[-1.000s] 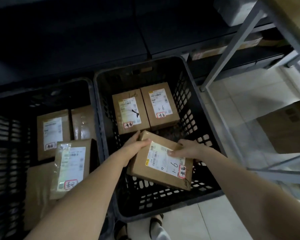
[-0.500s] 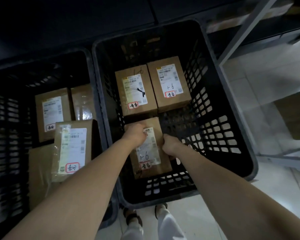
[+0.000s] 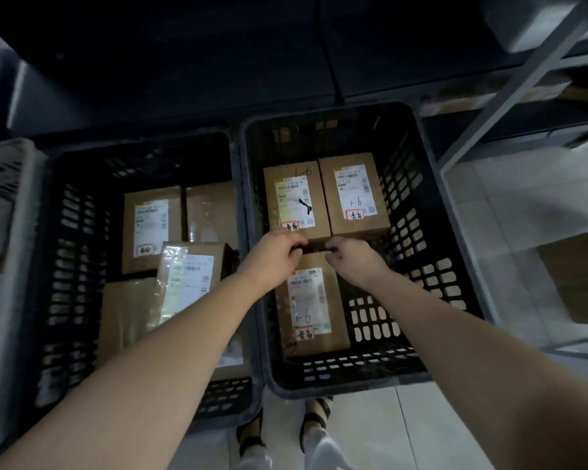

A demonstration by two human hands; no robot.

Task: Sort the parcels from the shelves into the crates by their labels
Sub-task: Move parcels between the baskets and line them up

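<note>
A brown cardboard parcel [image 3: 311, 300] with a white label, handwritten "1-6" and a red-boxed stamp lies flat at the front of the right black crate [image 3: 336, 390]. My left hand [image 3: 272, 256] and my right hand [image 3: 357, 262] curl their fingers over its far edge, one at each corner. Just beyond my hands, two similar labelled parcels [image 3: 296, 201] [image 3: 353, 195] lie side by side at the back of the same crate. The left black crate [image 3: 140, 137] holds several parcels, among them a labelled one [image 3: 150, 228] and a plastic-wrapped one [image 3: 190, 276]; my left forearm covers part of them.
A grey metal shelf frame [image 3: 510, 93] stands at the right, with a cardboard box [image 3: 577, 276] low inside it. A lighter crate [image 3: 11, 198] borders the far left. My feet [image 3: 316, 415] stand on pale floor tiles just in front of the crates.
The parcel went from tilted above the right crate to lying flat at its front. My hands slid from its sides to its far edge.
</note>
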